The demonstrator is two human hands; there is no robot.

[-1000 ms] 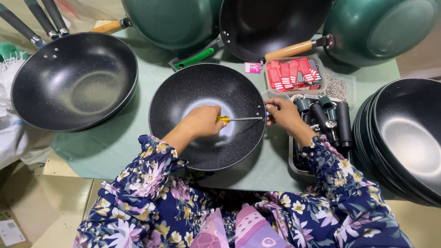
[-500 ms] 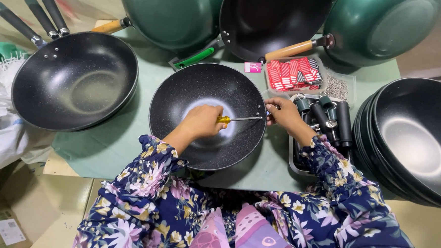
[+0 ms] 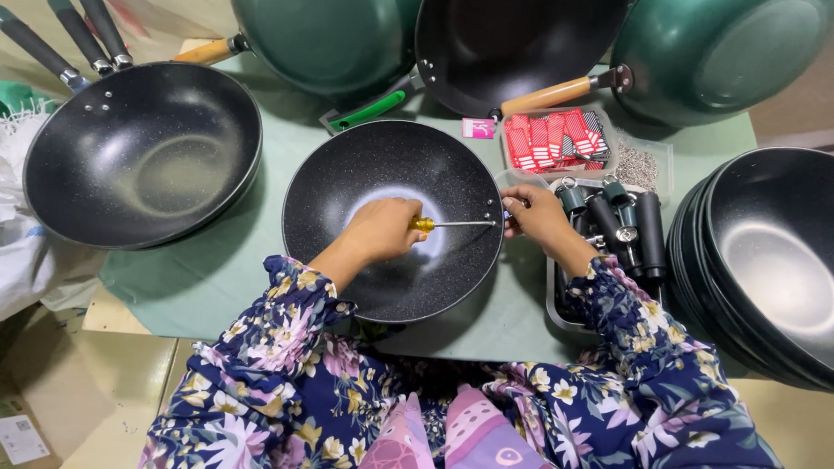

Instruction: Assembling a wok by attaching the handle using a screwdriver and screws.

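A black speckled wok pan [image 3: 354, 180] without a handle lies in front of me on the green table. My left hand [image 3: 384, 228] is inside it, shut on a yellow-handled screwdriver [image 3: 441, 224] whose shaft points right at the pan's rim. My right hand [image 3: 530, 216] is at the outside of that rim, fingers closed on a small part I cannot make out where the screwdriver tip meets the wall.
A tray of dark handles [image 3: 628, 225] sits right of my right hand; behind it a box of red packets [image 3: 552, 137] and a box of small screws [image 3: 637, 166]. Stacked black pans [image 3: 781, 264] right, stacked pans with handles [image 3: 144, 152] left, green-backed pans [image 3: 323, 29] behind.
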